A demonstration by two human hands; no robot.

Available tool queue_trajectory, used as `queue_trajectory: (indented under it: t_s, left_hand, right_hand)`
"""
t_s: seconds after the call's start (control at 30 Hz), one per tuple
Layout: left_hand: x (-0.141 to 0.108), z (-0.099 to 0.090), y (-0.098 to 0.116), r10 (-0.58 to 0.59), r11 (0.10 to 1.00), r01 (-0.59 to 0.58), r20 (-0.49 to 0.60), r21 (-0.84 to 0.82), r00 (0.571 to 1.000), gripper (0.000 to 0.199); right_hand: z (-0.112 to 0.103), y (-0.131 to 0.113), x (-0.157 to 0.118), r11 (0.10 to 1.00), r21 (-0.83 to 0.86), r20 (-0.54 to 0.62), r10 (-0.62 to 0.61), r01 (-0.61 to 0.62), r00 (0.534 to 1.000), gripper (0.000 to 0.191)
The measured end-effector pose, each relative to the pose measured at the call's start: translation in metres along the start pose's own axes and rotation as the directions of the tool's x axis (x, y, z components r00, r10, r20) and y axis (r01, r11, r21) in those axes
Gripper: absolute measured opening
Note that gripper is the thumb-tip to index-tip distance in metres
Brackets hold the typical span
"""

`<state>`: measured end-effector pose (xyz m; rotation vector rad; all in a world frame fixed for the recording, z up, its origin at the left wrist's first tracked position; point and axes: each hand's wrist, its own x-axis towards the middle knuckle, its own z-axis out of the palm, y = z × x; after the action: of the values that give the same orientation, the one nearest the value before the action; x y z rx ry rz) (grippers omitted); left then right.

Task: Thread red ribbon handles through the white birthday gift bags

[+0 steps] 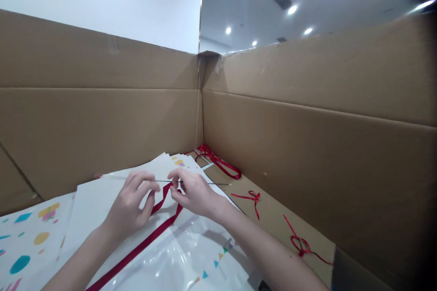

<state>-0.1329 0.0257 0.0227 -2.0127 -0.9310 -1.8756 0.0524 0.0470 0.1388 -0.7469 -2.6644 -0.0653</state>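
My left hand is curled, with a thin dark stick running through its fingers. My right hand is closed in a pinch where a dark red ribbon bends over beside the stick. From there the ribbon hangs in a narrow loop, and one length trails to the lower left. The stick's far end pokes out past the right hand. Below both hands lie white sheets and glossy clear plastic. My fingers hide the exact spot where stick and ribbon meet.
Tall cardboard walls meet at a corner ahead. To the right, a bundle of red ribbon and two small tied ribbons, a nearer bow and a farther bow, lie on cardboard. Printed sheets spread at left.
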Motion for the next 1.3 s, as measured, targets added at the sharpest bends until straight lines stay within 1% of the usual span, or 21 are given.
queue_trajectory:
  t_s: [0.03,0.1,0.17,0.23,0.3,0.33,0.37,0.4,0.43,0.47,0.5,0.57,0.63,0.73,0.8,0.87,0.9,0.97,1.07,1.13,1.3]
  left_hand:
    - [-0.006,0.002,-0.002,0.088,0.996,-0.086,-0.069,0.029,0.994,0.02]
    - [-0.017,0.005,-0.007,0.255,0.965,-0.245,-0.114,0.092,0.96,0.024]
    - [-0.026,0.009,-0.012,0.377,0.92,-0.359,-0.105,0.16,0.92,0.026]
    - [-0.034,0.014,-0.017,0.421,0.9,-0.409,-0.063,0.15,0.905,0.025]
    - [-0.04,0.019,-0.021,0.326,0.945,-0.325,-0.018,0.038,0.945,0.023]
    - [-0.042,0.021,-0.023,0.214,0.976,-0.214,-0.001,-0.042,0.977,0.022]
    - [-0.043,0.024,-0.023,0.061,0.99,-0.059,0.016,-0.127,0.998,0.019]
    - [-0.042,0.025,-0.023,-0.113,0.968,0.12,0.046,-0.218,0.993,0.016]
    - [-0.041,0.026,-0.021,-0.277,0.902,0.295,0.103,-0.315,0.955,0.014]
    - [-0.038,0.027,-0.019,-0.396,0.797,0.442,0.195,-0.411,0.897,0.017]
    - [-0.034,0.027,-0.015,-0.458,0.669,0.554,0.312,-0.496,0.833,0.025]
    - [-0.027,0.027,-0.006,-0.432,0.401,0.7,0.552,-0.591,0.713,0.042]
    - [-0.022,0.025,0.002,-0.346,0.163,0.789,0.715,-0.592,0.608,0.048]
    - [-0.019,0.023,0.005,-0.308,-0.135,0.828,0.817,-0.545,0.488,0.041]
    - [-0.02,0.02,-0.002,-0.357,-0.212,0.829,0.831,-0.518,0.427,0.04]
    - [-0.021,0.015,-0.012,-0.422,-0.209,0.84,0.821,-0.501,0.384,0.04]
    - [-0.021,0.011,-0.018,-0.453,-0.2,0.839,0.807,-0.506,0.379,0.04]
    - [-0.022,0.003,-0.029,-0.515,-0.152,0.827,0.758,-0.54,0.401,0.038]
    - [-0.023,-0.011,-0.042,-0.593,0.046,0.855,0.674,-0.517,0.44,0.039]
    - [-0.024,-0.02,-0.049,-0.606,0.145,0.873,0.656,-0.466,0.451,0.04]
    - [-0.022,-0.03,-0.055,-0.68,0.177,0.852,0.565,-0.493,0.468,0.043]
  right_hand:
    - [-0.001,-0.001,0.0,1.0,0.012,-0.026,0.021,-0.021,0.999,0.021]
    - [-0.001,-0.003,0.002,0.998,0.019,-0.065,0.056,-0.054,0.996,0.019]
    - [0.0,-0.006,0.004,0.997,0.02,-0.082,0.079,-0.077,0.994,0.016]
    - [0.0,-0.007,0.005,0.995,0.029,-0.091,0.103,-0.101,0.991,0.014]
    - [0.0,-0.007,0.005,0.991,0.052,-0.092,0.131,-0.126,0.987,0.014]
    - [-0.002,-0.006,0.005,0.988,0.072,-0.086,0.146,-0.14,0.986,0.014]
    - [-0.003,-0.005,0.004,0.984,0.096,-0.068,0.159,-0.152,0.985,0.014]
    - [-0.005,-0.005,0.004,0.979,0.121,-0.038,0.168,-0.163,0.985,0.014]
    - [-0.006,-0.005,0.004,0.975,0.146,0.002,0.17,-0.169,0.985,0.012]
    - [-0.008,-0.006,0.004,0.971,0.171,0.046,0.165,-0.17,0.985,0.011]
    - [-0.008,-0.007,0.004,0.966,0.193,0.088,0.156,-0.171,0.984,0.009]
    - [-0.007,-0.009,0.003,0.961,0.213,0.148,0.147,-0.177,0.978,0.008]
    - [-0.004,-0.01,0.001,0.964,0.194,0.168,0.149,-0.181,0.974,0.009]
    - [-0.003,-0.005,-0.005,0.973,0.134,0.161,0.168,-0.19,0.973,0.008]
    - [-0.007,0.002,-0.011,0.972,0.104,0.137,0.197,-0.212,0.971,0.005]
    - [-0.016,0.011,-0.018,0.966,0.073,0.109,0.241,-0.249,0.964,0.004]
    - [-0.021,0.015,-0.023,0.96,0.057,0.1,0.267,-0.273,0.959,0.004]
    - [-0.034,0.023,-0.031,0.947,0.034,0.087,0.316,-0.32,0.945,0.006]
    - [-0.055,0.031,-0.044,0.93,-0.002,0.065,0.368,-0.369,0.928,0.014]
    - [-0.069,0.036,-0.053,0.916,-0.032,0.035,0.4,-0.399,0.916,0.018]
    - [-0.101,0.052,-0.078,0.886,-0.057,-0.087,0.454,-0.46,0.887,0.026]
